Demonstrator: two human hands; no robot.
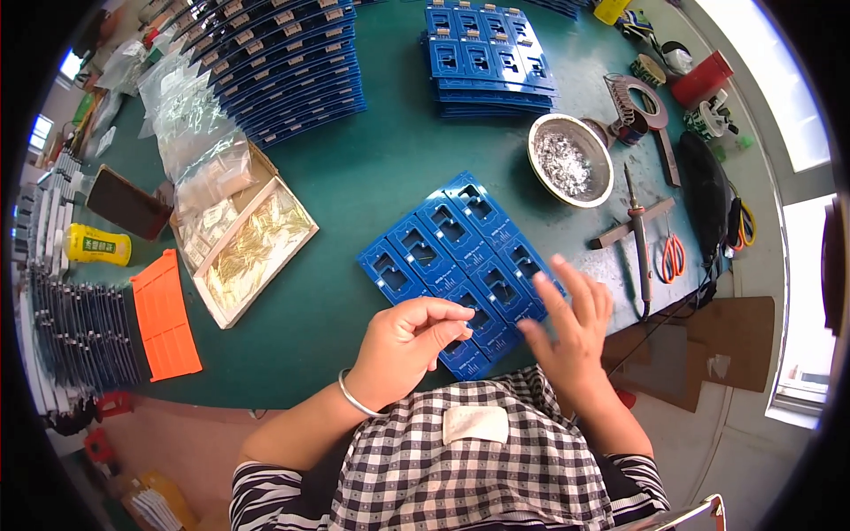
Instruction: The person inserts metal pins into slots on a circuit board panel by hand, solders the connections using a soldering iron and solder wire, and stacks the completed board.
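Head view: blue rectangular circuit panel (440,261) likely unfinished; left hand (400,347), seven o'clock, pinched, contents unclear; right hand (575,336), fingers spread.

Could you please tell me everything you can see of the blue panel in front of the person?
The blue panel looks like rigid circuit board: thin, flat, with two rows of units, irregular cutouts and pale markings. It lies angled on the green table. The left hand and right hand partly hide its near side; whether they touch it is unclear.
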